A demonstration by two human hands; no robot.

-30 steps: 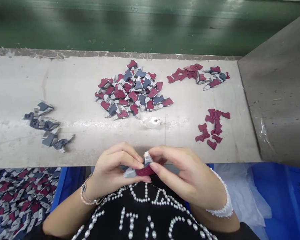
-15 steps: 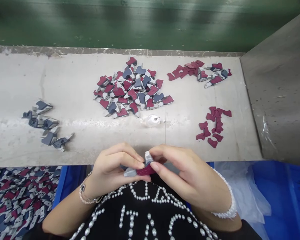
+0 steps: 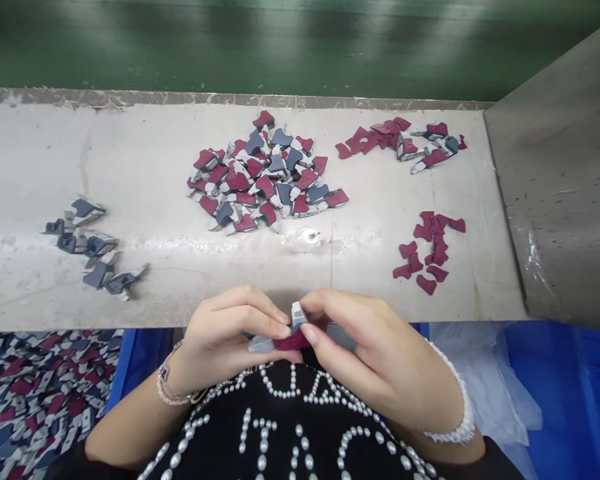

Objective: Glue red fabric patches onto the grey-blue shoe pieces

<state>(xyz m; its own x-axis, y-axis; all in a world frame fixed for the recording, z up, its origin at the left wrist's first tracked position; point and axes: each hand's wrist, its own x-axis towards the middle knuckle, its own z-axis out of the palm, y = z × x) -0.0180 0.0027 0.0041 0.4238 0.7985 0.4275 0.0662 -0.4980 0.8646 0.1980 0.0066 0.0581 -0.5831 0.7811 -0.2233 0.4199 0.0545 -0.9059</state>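
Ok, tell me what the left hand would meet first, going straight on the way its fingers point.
Leaving aside the held maroon-and-grey part, the left hand would probably meet the right hand first; exact depth between their fingertips is unclear.

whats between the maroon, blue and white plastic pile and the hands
The head view shows a clear rounded object with a dark tip on the pale worktop.

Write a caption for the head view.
Left hand and right hand hold one maroon-and-grey part at a worktable.

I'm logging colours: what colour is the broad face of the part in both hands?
The broad face is maroon, seen best in the head view.
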